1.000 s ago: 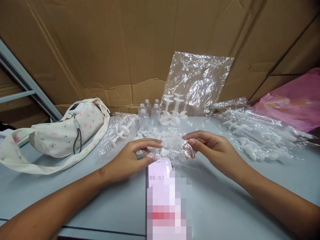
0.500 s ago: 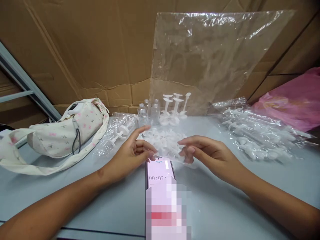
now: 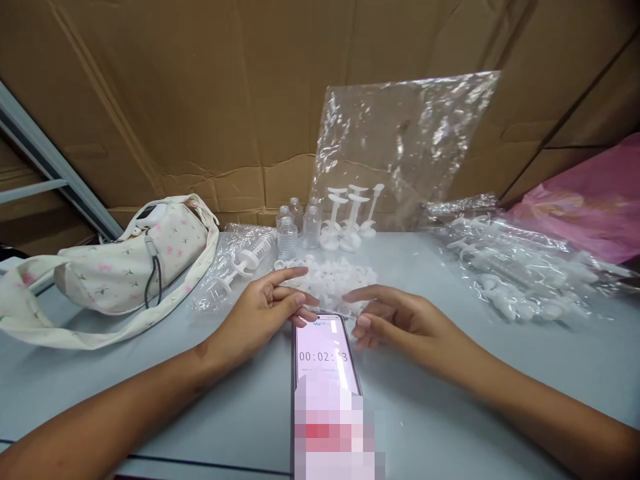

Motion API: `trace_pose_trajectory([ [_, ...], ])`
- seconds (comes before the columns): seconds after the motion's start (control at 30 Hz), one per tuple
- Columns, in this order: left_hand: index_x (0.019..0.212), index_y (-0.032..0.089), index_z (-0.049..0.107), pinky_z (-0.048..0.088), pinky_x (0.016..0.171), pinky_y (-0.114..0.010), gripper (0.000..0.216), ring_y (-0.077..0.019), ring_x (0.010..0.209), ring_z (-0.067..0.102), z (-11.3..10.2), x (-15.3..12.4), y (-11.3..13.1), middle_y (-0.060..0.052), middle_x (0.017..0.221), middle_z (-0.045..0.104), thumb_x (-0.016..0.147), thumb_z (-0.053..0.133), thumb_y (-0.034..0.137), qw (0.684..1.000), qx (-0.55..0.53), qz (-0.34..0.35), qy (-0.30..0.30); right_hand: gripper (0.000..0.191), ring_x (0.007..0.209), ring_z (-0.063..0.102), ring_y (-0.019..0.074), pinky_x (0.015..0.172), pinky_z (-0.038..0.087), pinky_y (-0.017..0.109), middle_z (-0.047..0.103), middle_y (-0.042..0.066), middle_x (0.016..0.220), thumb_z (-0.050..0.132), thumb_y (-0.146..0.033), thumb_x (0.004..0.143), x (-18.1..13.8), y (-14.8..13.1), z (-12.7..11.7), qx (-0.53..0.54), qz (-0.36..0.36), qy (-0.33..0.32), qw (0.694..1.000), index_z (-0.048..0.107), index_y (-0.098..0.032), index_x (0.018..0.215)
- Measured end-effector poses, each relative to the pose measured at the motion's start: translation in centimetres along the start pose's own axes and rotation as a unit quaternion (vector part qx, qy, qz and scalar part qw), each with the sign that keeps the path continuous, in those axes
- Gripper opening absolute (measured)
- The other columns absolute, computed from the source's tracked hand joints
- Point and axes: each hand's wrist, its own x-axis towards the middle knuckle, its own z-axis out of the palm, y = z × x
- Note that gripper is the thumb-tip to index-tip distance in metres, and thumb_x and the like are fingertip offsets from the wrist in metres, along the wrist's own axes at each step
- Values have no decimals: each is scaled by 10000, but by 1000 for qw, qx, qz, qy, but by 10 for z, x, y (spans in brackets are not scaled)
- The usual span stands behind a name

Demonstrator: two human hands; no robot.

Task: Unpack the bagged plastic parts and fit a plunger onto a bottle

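Leftward and lower, the right hand (image 3: 420, 327) had shifted since half a second before; the left hand's raised forefinger had come down, and the top edge of the big clear bag (image 3: 400, 140) had sunk. Both hands were apart, with the phone's (image 3: 323, 340) top end between them. The left hand (image 3: 267, 310) was half spread, its thumb bent in by the middle finger, and looked empty, its fingertips just over the phone's top edge. The right had its thumb and forefinger parted and the other fingers curled under; whether those touched anything could not be told. Just beyond the fingertips lay the heap of small white pieces (image 3: 345, 277) on the grey table (image 3: 430, 413). Behind the heap stood clear bottles (image 3: 287, 241) and, to their right, white plungers (image 3: 333, 217), with the big clear bag upright behind. A wrapped syringe (image 3: 253, 259) lay left of the bottles, then a flowered cloth bag (image 3: 130, 267); well to the right lay bagged white parts (image 3: 515, 293).
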Motion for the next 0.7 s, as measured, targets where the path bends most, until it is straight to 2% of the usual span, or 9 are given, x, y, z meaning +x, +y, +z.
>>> trace_pose_trajectory([
  [0.1,1305,114,453,537,738,-313,476,-166,731,693,0,1,-1,-79,889,720,876,549,295,1000,23,9,2,338,634,662,148,641,523,298,647,16,727,552,-425,865,4,0,-3,37,21,22,999,566,-170,1087],
  [0.3,1264,120,490,519,676,-289,419,-148,686,656,-2,2,0,-27,756,679,884,527,292,996,62,56,-3,315,622,668,146,615,494,281,662,27,749,564,-424,862,8,-2,-11,62,27,33,997,588,-158,1028],
  [0.4,1258,133,474,509,669,-291,424,-148,689,645,-2,0,3,-19,753,666,873,547,295,995,71,65,-6,296,629,665,137,613,485,271,668,25,766,542,-410,882,8,-3,-14,55,17,34,998,587,-170,1049],
  [0.53,1301,176,377,496,737,-308,477,-153,748,641,-8,2,5,-15,773,659,878,556,303,993,77,85,-17,318,620,643,136,613,485,281,634,13,734,514,-396,898,7,-4,-15,23,-3,35,999,550,-180,1129],
  [0.63,1366,184,287,488,782,-320,569,-164,806,646,-12,5,4,-59,883,668,886,549,342,993,69,96,-27,303,594,612,130,594,474,283,594,-2,708,469,-366,920,6,-8,-13,-18,-12,32,999,519,-202,1169],
  [0.7,1445,247,125,499,792,-335,755,-169,821,660,-14,6,5,-109,1077,640,861,592,348,994,48,93,-29,290,594,597,128,590,465,282,579,-8,701,445,-331,929,6,-14,-8,-52,-23,25,998,508,-222,1189],
])
